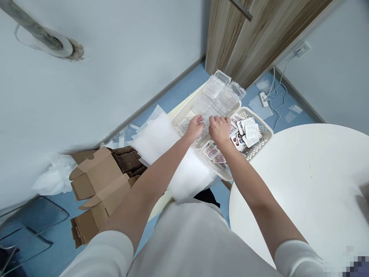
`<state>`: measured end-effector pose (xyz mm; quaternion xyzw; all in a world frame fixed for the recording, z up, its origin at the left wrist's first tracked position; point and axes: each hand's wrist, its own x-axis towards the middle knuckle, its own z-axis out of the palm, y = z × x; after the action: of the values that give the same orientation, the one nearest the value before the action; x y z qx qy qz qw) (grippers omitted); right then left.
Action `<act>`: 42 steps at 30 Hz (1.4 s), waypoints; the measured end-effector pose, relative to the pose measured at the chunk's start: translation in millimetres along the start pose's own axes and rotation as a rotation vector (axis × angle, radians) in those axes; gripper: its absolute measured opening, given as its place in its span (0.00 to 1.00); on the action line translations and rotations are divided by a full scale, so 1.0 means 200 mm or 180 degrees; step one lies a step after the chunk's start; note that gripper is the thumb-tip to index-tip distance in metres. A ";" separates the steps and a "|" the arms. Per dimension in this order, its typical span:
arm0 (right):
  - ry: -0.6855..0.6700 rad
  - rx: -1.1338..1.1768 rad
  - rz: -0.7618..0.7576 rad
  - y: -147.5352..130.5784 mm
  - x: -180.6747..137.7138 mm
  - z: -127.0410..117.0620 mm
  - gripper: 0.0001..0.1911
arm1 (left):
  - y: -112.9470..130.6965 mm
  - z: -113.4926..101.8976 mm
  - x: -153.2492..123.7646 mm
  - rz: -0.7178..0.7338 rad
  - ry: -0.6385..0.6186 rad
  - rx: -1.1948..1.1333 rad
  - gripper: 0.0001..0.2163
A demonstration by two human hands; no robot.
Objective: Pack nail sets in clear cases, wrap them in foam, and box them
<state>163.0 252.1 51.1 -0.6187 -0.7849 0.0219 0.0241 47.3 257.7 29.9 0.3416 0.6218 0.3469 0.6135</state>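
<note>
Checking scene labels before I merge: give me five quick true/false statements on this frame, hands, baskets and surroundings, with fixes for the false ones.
1. The left hand is over the basket that holds clear plastic containers. True.
2. The printed cards lie on the round table. False: they lie in the card basket beside it.
3. The right hand is nearer the cards than the left hand is. True.
4. The power strip is mounted on the wall. False: it lies on the blue floor.
5. In the picture, the brown cardboard is left of the white sheets. True.
</note>
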 end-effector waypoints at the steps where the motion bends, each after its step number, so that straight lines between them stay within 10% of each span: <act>1: 0.0120 0.0007 -0.0051 -0.01 -0.03 -0.01 0.08 | 0.00 -0.01 -0.02 -0.0058 0.0066 -0.0166 0.20; 15: 0.1063 0.0407 -0.0936 -0.25 -0.70 -0.20 0.10 | -0.06 -0.24 -0.72 -0.0288 -0.0182 -0.1462 0.12; 24: 0.1653 0.2164 0.0737 -0.47 -1.36 -0.44 0.25 | -0.27 -0.27 -1.27 0.0463 -0.0661 -0.0836 0.16; 29: 0.1371 0.4075 0.2112 -0.42 -1.68 -0.54 0.20 | -0.34 -0.17 -1.48 0.0832 -0.1213 -0.0110 0.17; 35: 0.1492 0.4889 0.2556 -0.30 -2.02 -0.60 0.15 | -0.36 0.05 -1.64 0.1416 -0.2102 0.0581 0.14; 42: 0.2270 0.5444 0.3528 -0.16 -2.38 -0.58 0.15 | -0.47 0.40 -1.81 0.0715 -0.2551 0.0325 0.18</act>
<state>250.2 -218.2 163.6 -0.6367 -0.0678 0.3892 0.6622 133.3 -99.2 139.3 0.5452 0.3091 0.2201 0.7475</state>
